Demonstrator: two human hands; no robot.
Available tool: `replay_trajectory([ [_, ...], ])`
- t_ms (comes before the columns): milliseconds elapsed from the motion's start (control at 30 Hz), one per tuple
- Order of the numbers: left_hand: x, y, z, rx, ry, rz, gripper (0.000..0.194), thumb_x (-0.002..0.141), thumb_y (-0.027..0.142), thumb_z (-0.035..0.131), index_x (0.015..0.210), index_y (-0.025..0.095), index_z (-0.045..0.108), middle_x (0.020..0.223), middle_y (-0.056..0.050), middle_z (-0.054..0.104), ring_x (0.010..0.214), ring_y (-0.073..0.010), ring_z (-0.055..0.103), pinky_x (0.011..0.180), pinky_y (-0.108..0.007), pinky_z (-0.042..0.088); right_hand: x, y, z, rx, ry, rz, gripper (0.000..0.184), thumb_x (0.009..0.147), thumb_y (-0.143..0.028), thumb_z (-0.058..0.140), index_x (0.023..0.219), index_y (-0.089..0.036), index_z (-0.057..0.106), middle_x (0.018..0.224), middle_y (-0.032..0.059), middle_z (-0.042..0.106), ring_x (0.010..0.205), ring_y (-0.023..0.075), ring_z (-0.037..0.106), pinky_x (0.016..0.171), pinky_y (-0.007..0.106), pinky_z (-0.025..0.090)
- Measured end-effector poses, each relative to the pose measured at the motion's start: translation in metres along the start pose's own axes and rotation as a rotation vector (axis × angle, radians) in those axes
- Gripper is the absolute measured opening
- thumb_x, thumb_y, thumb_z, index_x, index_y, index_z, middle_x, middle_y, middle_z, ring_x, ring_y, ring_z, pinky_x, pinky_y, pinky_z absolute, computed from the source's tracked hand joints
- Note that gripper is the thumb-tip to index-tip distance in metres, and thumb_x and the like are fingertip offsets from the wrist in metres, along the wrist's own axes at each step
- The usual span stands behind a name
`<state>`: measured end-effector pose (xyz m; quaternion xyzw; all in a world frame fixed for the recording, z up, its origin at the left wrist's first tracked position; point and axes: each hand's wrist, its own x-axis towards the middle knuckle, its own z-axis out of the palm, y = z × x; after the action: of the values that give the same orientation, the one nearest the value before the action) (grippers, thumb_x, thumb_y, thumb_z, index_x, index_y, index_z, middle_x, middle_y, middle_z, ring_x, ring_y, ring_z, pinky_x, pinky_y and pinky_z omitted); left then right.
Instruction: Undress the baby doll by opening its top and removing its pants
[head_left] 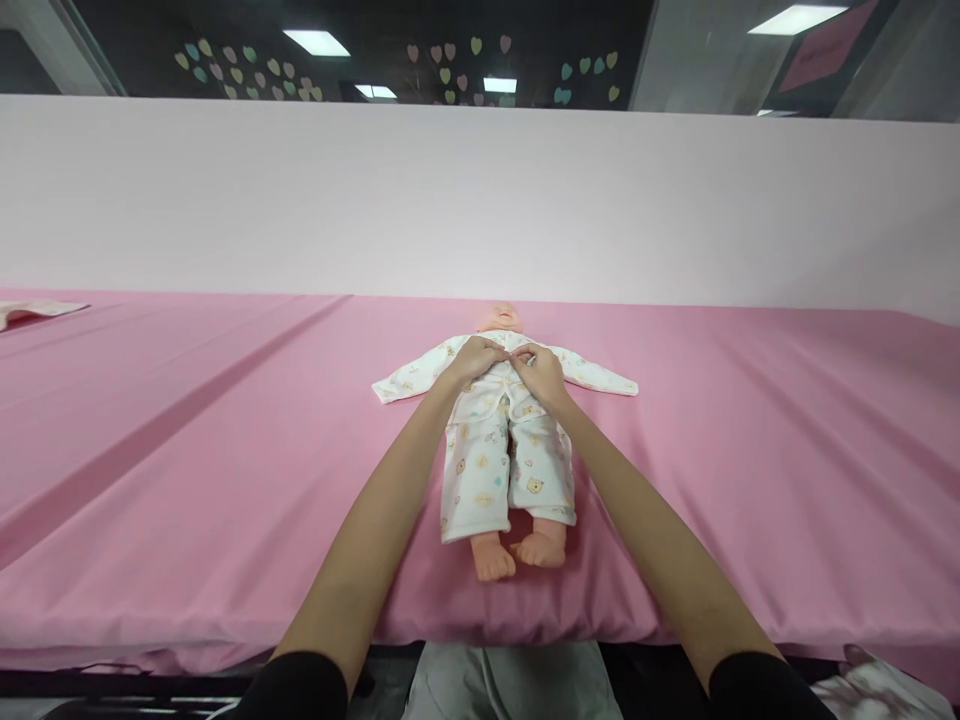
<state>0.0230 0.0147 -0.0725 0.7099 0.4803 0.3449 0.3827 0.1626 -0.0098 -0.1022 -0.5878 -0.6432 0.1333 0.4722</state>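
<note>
A baby doll (493, 556) lies on its back, its feet toward me and its head by the wall. It wears a white patterned jacket (420, 376) with long sleeves spread to both sides, and matching trousers (477, 478). My left hand (477, 358) pinches the jacket's front at the chest. Facing it, my right hand (540, 372) also has its fingers closed on the jacket front, close to the left fingertips. What lies right between the fingertips is too small to make out.
The doll rests on a table with a pink cover (247, 480), creased in places. Behind stands a white wall (480, 200) below a dark window with heart stickers. A pale cloth (37, 310) lies at the far left, and another patterned cloth (885, 690) is at the lower right.
</note>
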Motion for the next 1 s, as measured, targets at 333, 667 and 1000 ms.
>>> replay_trajectory([
  [333,-0.004,0.017,0.009,0.454,0.179,0.15,0.014,0.077,0.02,0.051,0.082,0.017,0.064,0.087,-0.004,0.067,0.083,-0.0163,0.059,0.076,-0.026,0.043,0.0,-0.01,0.005,0.0,0.033,0.247,0.018,0.078,-0.031,0.051,0.084,-0.021,0.065,0.083,0.0001,0.067,0.08,0.0181,0.059,0.074,0.028,0.042],
  [667,-0.015,0.035,0.015,0.647,0.323,0.144,0.031,0.078,0.013,0.046,0.105,0.018,0.061,0.098,-0.007,0.069,0.092,-0.0203,0.062,0.08,-0.03,0.046,-0.011,-0.017,0.01,-0.136,0.205,0.002,0.025,0.08,-0.028,0.042,0.081,-0.019,0.066,0.072,0.001,0.061,0.069,0.0171,0.054,0.069,0.027,0.04],
  [1000,-0.013,0.033,0.016,0.635,0.373,0.283,0.033,0.079,0.007,0.039,0.104,0.017,0.06,0.092,-0.008,0.068,0.084,-0.0189,0.062,0.078,-0.029,0.046,-0.004,-0.011,0.008,0.27,0.115,0.1,0.033,0.069,-0.023,0.047,0.09,-0.017,0.073,0.065,-0.001,0.064,0.061,0.0144,0.055,0.065,0.025,0.044],
])
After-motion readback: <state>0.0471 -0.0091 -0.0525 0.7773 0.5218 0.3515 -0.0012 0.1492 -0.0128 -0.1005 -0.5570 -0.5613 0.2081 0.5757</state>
